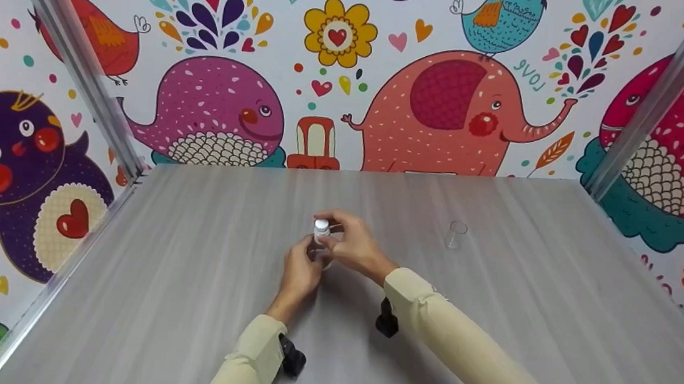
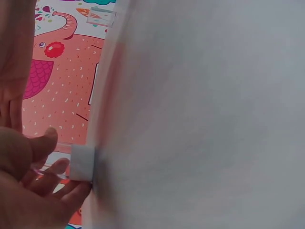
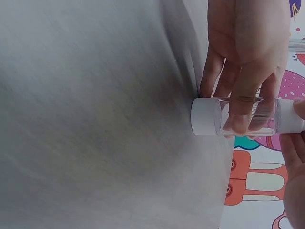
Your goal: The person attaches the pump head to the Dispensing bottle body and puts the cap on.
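A small clear bottle (image 1: 320, 235) with a white cap (image 3: 289, 117) and a wide white base (image 3: 204, 117) is held between both hands near the middle of the table (image 1: 216, 255). My left hand (image 1: 302, 271) grips its clear body from the left, just above the base. At the top end, my right hand (image 1: 357, 245) pinches the cap between thumb and fingers. In the left wrist view the base (image 2: 82, 163) shows beyond the left fingers. I cannot tell whether the base touches the table. Fingers hide part of the body.
To the right and farther back, a small clear glass (image 1: 456, 235) stands on the grey wood-grain table. Walls with cartoon animals (image 1: 437, 119) border the back and sides. Metal posts (image 1: 73, 53) rise at the back corners.
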### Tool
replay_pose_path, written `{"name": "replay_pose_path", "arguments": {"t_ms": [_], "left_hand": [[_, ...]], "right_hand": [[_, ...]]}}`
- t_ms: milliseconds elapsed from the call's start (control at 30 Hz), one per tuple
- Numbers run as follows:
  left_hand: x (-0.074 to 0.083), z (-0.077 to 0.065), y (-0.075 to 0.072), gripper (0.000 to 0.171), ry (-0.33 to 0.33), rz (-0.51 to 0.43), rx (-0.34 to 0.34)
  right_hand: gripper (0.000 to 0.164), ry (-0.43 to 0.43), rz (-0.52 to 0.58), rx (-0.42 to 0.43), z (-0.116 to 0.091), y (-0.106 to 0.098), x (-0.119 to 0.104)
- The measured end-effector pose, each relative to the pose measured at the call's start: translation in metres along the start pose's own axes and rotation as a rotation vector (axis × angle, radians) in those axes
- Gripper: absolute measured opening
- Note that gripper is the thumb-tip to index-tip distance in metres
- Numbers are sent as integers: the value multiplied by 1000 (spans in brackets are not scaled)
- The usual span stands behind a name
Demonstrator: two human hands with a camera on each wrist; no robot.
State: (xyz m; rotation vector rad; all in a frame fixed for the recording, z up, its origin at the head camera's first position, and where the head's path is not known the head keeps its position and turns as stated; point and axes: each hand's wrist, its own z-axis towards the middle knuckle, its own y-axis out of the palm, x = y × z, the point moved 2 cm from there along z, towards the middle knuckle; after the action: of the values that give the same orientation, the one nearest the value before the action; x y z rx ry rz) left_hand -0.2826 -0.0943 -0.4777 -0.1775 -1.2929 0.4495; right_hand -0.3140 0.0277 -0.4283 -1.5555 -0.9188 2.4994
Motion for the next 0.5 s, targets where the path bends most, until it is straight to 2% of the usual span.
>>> {"name": "replay_pose_path", "arguments": {"t_ms": [500], "left_hand": [[1,-1,-1,28,-7,-23,-9]], "right_hand": [[29,6,-31,40,1,-1,1]]}}
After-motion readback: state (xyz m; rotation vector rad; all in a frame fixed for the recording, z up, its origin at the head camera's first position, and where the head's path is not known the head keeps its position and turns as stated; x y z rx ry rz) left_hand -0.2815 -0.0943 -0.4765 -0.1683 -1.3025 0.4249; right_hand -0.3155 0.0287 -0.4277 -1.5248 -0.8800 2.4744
